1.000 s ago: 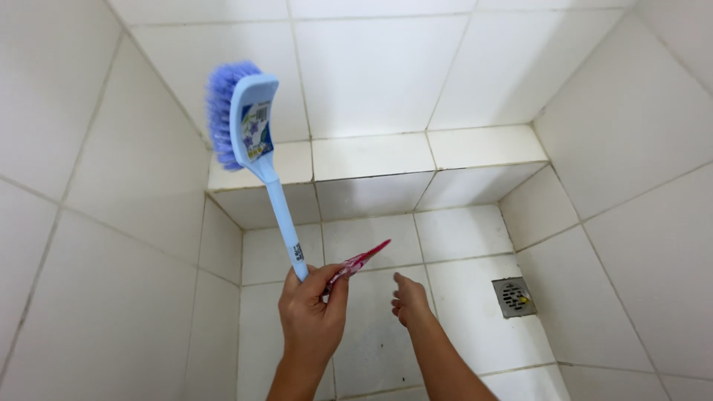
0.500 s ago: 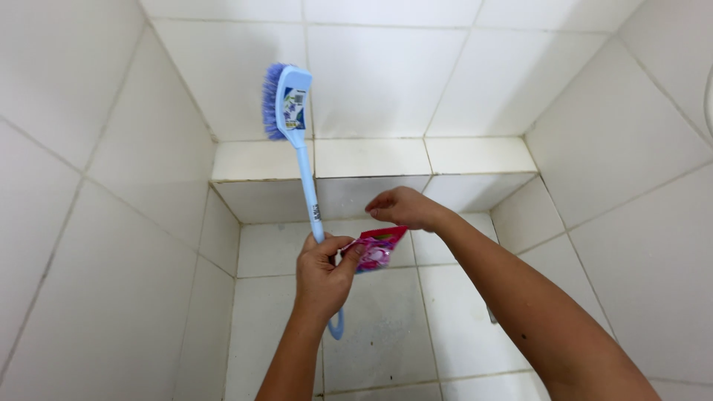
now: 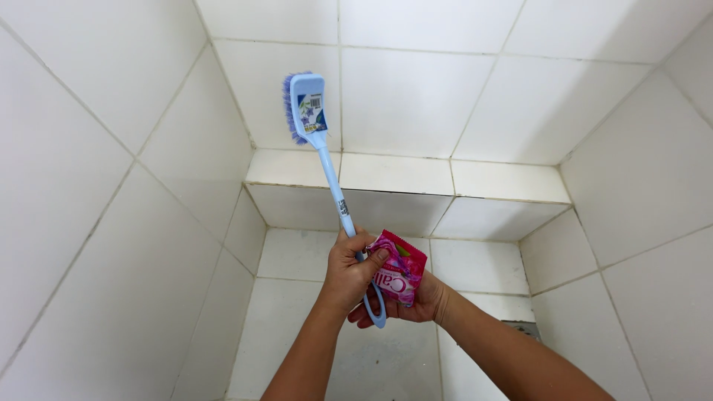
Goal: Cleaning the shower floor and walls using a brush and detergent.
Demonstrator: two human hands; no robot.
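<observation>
1. Our left hand is closed around the lower handle of the brush, head up near the back wall.
2. Our right hand cups the pink sachet, fingers curled under it.
3. We judge the brush light and stiff; grip mid-handle.
4. The sachet looks soft and slick; pinch it at an edge, above the floor's back ledge.

The single head-worn camera is looking steeply down from above into a white-tiled corner, facing the back wall and the low tiled ledge beneath it. It is sitting close to the left hand and right hand, which are reaching up from the bottom edge, with the long-handled blue brush and pink sachet near centre frame. No second view is sharing the scene.
</observation>
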